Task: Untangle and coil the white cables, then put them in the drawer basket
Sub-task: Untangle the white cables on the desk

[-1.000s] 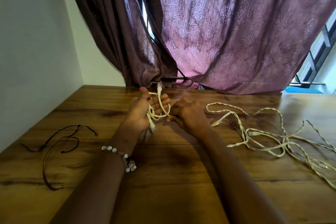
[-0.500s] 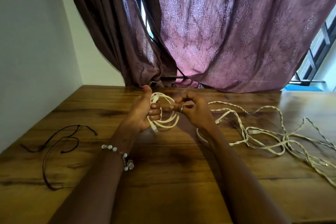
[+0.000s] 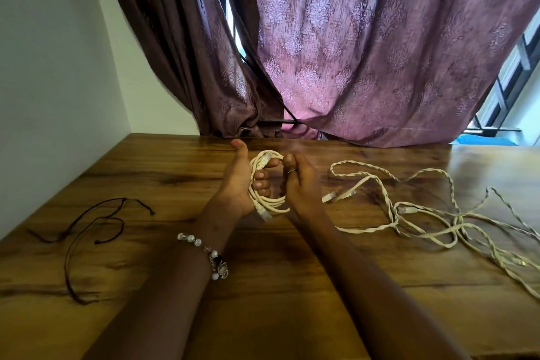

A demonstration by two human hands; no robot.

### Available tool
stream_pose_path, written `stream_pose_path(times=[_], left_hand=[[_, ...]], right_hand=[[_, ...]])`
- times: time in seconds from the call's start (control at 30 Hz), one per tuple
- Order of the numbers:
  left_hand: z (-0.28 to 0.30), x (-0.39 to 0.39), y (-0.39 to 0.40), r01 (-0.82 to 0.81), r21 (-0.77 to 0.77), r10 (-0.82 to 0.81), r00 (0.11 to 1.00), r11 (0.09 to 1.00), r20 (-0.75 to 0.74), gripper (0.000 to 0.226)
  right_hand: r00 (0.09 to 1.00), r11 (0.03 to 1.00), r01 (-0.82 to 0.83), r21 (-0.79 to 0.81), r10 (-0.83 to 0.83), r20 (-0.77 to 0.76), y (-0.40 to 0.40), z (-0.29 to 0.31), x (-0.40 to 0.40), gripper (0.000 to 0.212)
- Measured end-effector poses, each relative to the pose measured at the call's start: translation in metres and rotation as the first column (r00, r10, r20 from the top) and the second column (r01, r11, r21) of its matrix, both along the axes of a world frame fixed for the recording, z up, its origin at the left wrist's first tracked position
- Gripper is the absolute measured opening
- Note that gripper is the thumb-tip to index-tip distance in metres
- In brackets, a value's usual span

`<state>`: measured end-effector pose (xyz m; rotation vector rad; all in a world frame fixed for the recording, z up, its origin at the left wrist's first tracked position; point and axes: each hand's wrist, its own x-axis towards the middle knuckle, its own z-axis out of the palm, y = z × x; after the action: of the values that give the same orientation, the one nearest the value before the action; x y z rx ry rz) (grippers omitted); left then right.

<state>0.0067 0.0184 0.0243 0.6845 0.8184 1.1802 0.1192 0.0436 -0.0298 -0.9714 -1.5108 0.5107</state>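
Observation:
A small coil of white cable (image 3: 264, 204) sits between my two hands above the middle of the wooden table (image 3: 292, 286). My left hand (image 3: 238, 181) grips the coil's left side, fingers curled through its loops, thumb up. My right hand (image 3: 301, 184) holds the coil's right side, its fingers curled against the loops. A plug end hangs at the coil's bottom. More white cables (image 3: 423, 213) lie tangled and twisted on the table to the right. No drawer basket is in view.
A thin dark cord (image 3: 87, 228) lies loose on the table's left part. A white wall bounds the left side. Purple curtains (image 3: 350, 52) hang behind the table's far edge, with a window at the right.
The coil has gained loops and grown rounder. My right hand has moved in from pulling the strand and now holds the coil's right side. The loose tail has been taken up.

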Motion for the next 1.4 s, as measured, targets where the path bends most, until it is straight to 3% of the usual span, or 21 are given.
stream_pose_path(times=[0.1, 0.2, 0.3, 0.43, 0.7, 0.87, 1.03, 1.2, 1.4], left_hand=[[-0.001, -0.002, -0.001, -0.114, -0.009, 0.113, 0.991, 0.993, -0.071, 0.083], [0.000, -0.005, -0.002, -0.169, 0.004, 0.167, 0.973, 0.986, -0.161, 0.082], [0.002, -0.006, -0.005, -0.160, 0.010, 0.158, 0.962, 0.987, -0.225, 0.083], [0.002, -0.013, -0.005, -0.122, 0.013, 0.121, 0.959, 0.992, -0.256, 0.090], [0.003, -0.020, 0.000, 0.141, 0.088, -0.119, 0.969, 0.986, -0.217, 0.093], [0.000, -0.020, 0.001, -0.003, 0.081, 0.031, 0.936, 0.997, -0.351, 0.074], [0.000, -0.016, -0.006, -0.029, 0.087, 0.069, 0.865, 0.996, -0.498, 0.073], [-0.001, -0.013, -0.007, -0.042, 0.074, 0.071, 0.883, 0.996, -0.465, 0.090], [-0.003, -0.003, 0.000, -0.122, 0.068, 0.140, 0.886, 0.990, -0.442, 0.084]], right_hand=[[0.988, 0.983, 0.050, 0.174, -0.074, 0.135, -0.006, 0.005, -0.001, 0.027], [0.910, 0.939, -0.037, 0.341, -0.109, 0.399, -0.006, 0.013, 0.001, 0.052], [0.831, 0.880, -0.161, 0.446, -0.123, 0.542, -0.003, 0.019, 0.003, 0.047], [0.850, 0.858, -0.261, 0.441, -0.012, 0.527, -0.005, 0.022, 0.011, 0.030], [0.918, 0.877, -0.056, 0.478, -0.143, 0.370, 0.000, 0.013, 0.013, 0.031], [0.888, 0.871, -0.095, 0.483, -0.145, 0.437, -0.007, 0.017, 0.007, 0.035], [0.776, 0.882, -0.237, 0.407, -0.080, 0.626, -0.014, 0.024, 0.006, 0.053], [0.810, 0.913, -0.234, 0.333, -0.006, 0.586, -0.006, 0.015, 0.002, 0.037], [0.872, 0.942, -0.106, 0.318, -0.065, 0.485, -0.004, 0.013, 0.004, 0.040]])
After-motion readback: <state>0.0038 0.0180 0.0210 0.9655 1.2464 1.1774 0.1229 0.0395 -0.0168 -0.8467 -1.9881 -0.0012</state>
